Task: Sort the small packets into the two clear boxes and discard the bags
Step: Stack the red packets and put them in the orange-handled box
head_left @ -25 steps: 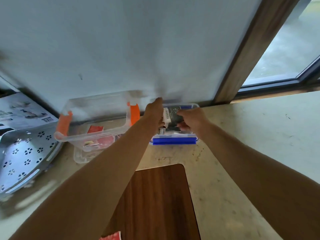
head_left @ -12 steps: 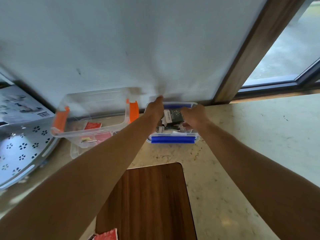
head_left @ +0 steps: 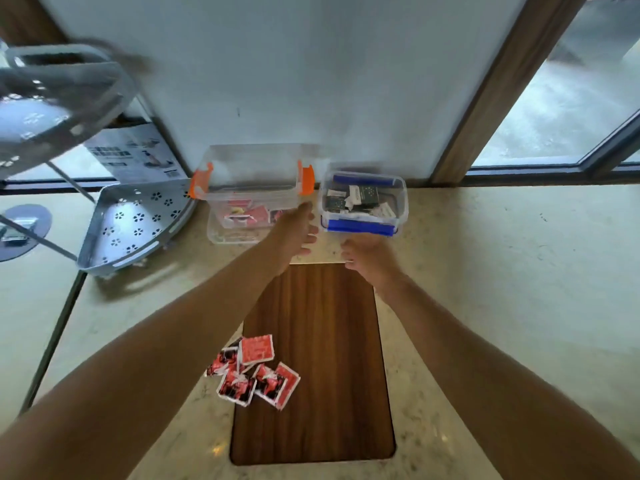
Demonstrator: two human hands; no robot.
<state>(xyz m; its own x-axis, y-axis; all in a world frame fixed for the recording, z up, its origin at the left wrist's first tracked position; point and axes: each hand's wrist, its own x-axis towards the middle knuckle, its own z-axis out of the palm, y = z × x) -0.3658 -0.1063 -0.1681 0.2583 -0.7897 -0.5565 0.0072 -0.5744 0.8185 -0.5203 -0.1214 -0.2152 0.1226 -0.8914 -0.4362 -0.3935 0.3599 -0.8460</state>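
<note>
Two clear boxes stand against the wall. The orange-clipped box (head_left: 214, 188) on the left holds red packets. The smaller blue-clipped box (head_left: 400, 202) on the right holds dark and white packets (head_left: 360, 197). Several red packets (head_left: 254, 370) lie in a loose pile at the near left edge of the wooden board (head_left: 322, 358). My left hand (head_left: 296, 232) hovers in front of the orange-clipped box, fingers apart and holding nothing. My right hand (head_left: 367, 256) is just in front of the blue-clipped box, fingers loosely curled, with nothing in it.
A grey perforated corner rack (head_left: 135, 223) stands at the left, with a printed carton (head_left: 135, 155) behind it. A wooden window frame (head_left: 498, 84) rises at the right. The pale stone counter (head_left: 502, 278) stretches to the right of the board.
Both hands have pulled back out of the blue-clipped box and let go of the dark packet, which now lies inside. The view has tilted down, showing the red packets on the board.
</note>
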